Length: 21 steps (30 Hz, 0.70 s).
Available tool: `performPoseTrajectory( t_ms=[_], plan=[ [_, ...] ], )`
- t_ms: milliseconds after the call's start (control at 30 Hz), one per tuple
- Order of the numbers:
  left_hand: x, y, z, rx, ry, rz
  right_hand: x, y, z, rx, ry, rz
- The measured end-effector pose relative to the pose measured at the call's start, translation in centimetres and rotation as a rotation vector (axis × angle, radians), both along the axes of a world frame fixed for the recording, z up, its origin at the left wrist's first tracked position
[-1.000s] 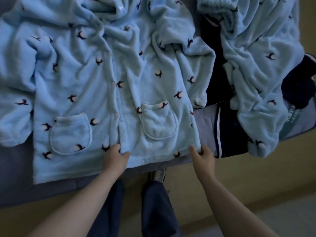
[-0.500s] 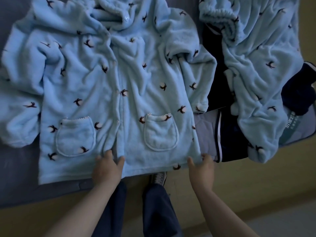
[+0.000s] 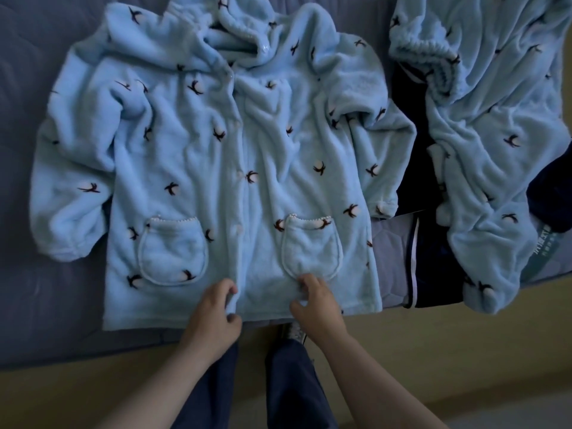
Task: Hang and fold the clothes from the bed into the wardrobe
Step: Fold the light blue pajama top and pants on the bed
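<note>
Pinching the bottom hem of the fleece pyjama top (image 3: pixel 247 168), which lies buttoned and face-up, collar toward the bed's (image 3: pixel 46 292) far edge, hem at the near edge. My left hand (image 3: pixel 213 314) and right hand (image 3: pixel 315 305) both grip fabric beside the centre placket. Matching trousers (image 3: pixel 495 144) crowd the right edge.

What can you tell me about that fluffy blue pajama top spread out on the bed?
The pajama top looks like soft, pale blue fleece, dotted with small dark-and-white motifs. It lies flat, front up, on the greyish bed, collar away from the person, sleeves bent down along its sides, still wrinkled. A button placket runs down the middle, with two rounded, trimmed patch pockets low on the front. The left hand pinches the hem at the placket; the right hand grips fabric below one pocket.
</note>
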<state>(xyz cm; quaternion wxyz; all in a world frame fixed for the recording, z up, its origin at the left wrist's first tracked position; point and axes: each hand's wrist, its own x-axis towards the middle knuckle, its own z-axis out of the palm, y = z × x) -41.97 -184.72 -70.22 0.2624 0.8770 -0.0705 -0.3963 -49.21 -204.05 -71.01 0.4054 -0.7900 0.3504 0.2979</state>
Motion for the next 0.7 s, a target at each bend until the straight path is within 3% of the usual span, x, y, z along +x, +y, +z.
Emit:
performPoseTrajectory(
  t_ms=[133,200,367,700],
  plan=[
    [0.7,0.2,-1.2,0.123,0.247,-0.061,0.4,1.2,-0.4,0.043,0.049,-0.002],
    [1.2,0.0,-1.4,0.055,0.308,0.021,0.7,1.2,-0.2,0.032,0.051,-0.040],
    [4.0,-1.0,0.1,-0.034,0.143,0.058,2.5,-0.6,1.5,-0.046,0.024,-0.097],
    [13.3,-2.9,5.9,-0.099,0.047,0.007,10.8,-5.0,8.2,-0.193,-0.069,-0.147]
  ],
)
